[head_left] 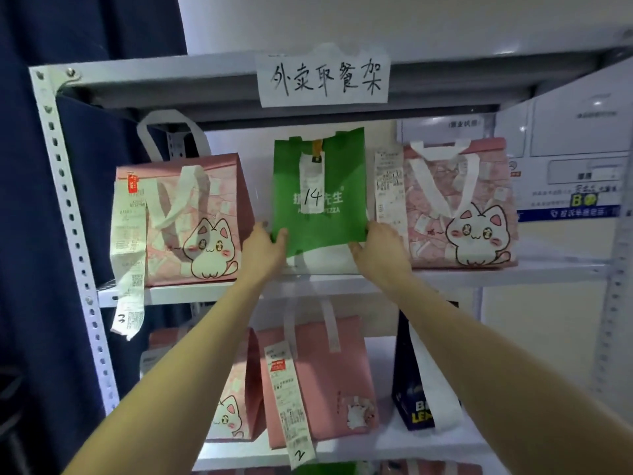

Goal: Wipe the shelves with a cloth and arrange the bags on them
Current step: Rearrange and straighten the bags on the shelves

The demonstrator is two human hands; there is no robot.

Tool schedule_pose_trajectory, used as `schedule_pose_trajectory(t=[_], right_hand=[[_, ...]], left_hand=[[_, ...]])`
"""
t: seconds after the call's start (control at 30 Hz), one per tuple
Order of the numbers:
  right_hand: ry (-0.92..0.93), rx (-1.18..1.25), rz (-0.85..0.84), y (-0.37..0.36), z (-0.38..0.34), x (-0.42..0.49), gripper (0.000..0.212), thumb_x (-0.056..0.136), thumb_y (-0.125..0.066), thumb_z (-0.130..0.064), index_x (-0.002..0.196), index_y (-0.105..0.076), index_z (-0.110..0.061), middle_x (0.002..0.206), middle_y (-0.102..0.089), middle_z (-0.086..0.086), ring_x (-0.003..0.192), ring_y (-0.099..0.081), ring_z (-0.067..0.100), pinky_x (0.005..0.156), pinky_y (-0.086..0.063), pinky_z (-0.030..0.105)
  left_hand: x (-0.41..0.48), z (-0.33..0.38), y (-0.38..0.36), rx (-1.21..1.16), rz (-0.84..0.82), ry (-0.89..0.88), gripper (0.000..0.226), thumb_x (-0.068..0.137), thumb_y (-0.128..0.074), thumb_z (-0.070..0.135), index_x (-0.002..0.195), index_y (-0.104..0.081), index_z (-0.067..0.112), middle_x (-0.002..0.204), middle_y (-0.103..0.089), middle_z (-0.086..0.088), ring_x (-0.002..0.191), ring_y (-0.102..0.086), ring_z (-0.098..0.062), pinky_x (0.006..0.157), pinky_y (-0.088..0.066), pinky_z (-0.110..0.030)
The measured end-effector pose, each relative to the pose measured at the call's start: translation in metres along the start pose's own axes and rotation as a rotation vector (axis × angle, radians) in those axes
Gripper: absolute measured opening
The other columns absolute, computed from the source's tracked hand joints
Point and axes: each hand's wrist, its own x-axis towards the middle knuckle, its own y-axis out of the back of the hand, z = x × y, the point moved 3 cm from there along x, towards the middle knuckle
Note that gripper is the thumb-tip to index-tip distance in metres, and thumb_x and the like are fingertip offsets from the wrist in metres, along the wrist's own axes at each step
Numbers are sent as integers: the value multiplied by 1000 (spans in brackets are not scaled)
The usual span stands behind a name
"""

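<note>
A dark curtain [85, 36] is hanging at left; a white wall [342, 18] is showing behind, notices [579, 159] hanging at right.

Left hand [263, 246] and right hand [378, 250] grip the lower corners of the green bag [320, 197], upright on the middle shelf [445, 277] between two pink cat bags [185, 221].

On the middle shelf [445, 279] I see the numbered bag [346, 228] between the left cat bag [191, 217] and the right cat bag [459, 207]. My left hand [262, 250] holds its lower left edge and my right hand [382, 250] its lower right. On the lower shelf [394, 443], a folded bag [322, 371] sits between another cat bag [233, 406] on its left and a tall bag [411, 389] on its right. A paper sign [323, 78] hangs on the top shelf [154, 73].
</note>
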Motion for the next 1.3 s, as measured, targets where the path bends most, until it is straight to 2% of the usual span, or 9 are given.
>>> schedule_pose_trajectory(t=[0.07,0.2,0.5,0.77,0.87,0.93,1.0,1.07,1.3], right_hand=[[-27,25,-2,-3,-5,0,21,100,-66,-18,117,-66,-5,106,-69,10,96,-68,30,86,-60,45],[-45,58,71,2,-8,-6,9,100,-65,-12,108,-67,-8,95,-66,4,85,-64,24,73,-52,34],[12,181,64,32,-19,-62,11,103,-64,-17,110,-69,-10,102,-72,5,92,-68,24,85,-60,42],[124,209,24,88,8,-137,13,101,-68,-29,103,-61,-19,96,-67,-3,81,-60,14,62,-42,27],[69,277,-107,99,37,-179,21,103,-65,-28,120,-61,-16,110,-71,1,89,-63,17,74,-51,31],[-7,383,-204,102,63,-214,34,105,-63,-20,138,-56,-17,122,-72,-1,97,-62,16,88,-53,32],[-87,430,-239,104,95,-249,43,106,-61,-15,147,-50,-23,124,-70,-8,102,-64,15,93,-55,34],[-178,405,-251,108,130,-279,46,107,-59,-15,150,-48,-25,126,-71,-7,108,-68,19,97,-59,41],[-427,276,-71,140,256,-342,40,105,-53,-7,140,-56,-26,112,-75,-1,86,-67,19,70,-59,38]], left_hand=[[4,-5,-1,-3,34,-62,36,109,-60,31,132,-67,4,120,-75,-13,108,-70,-29,87,-48,-35],[0,-14,1,-139,116,-123,21,108,-64,28,107,-70,8,97,-71,-5,91,-68,-25,78,-48,-34],[-71,-2,35,-253,259,-151,10,113,-53,23,110,-51,14,91,-59,9,75,-54,-2,61,-38,-16],[-186,39,60,-329,363,-193,9,113,-52,15,113,-47,22,97,-70,4,79,-68,-17,64,-58,-33],[-243,49,49,-279,365,-196,8,113,-53,17,111,-49,24,94,-71,11,76,-67,-1,57,-53,-19],[-281,51,31,-271,327,-173,11,112,-54,15,110,-49,25,94,-70,12,77,-65,6,61,-52,-15],[-315,52,9,-266,257,-141,9,112,-54,15,110,-51,23,94,-71,5,77,-65,1,64,-54,-31],[-344,55,-18,-257,193,-114,18,112,-55,15,107,-50,31,91,-71,6,73,-64,1,62,-51,-31],[-405,82,-133,-296,-207,-40,18,112,-55,23,100,-51,36,86,-68,10,70,-60,1,62,-50,-23]])
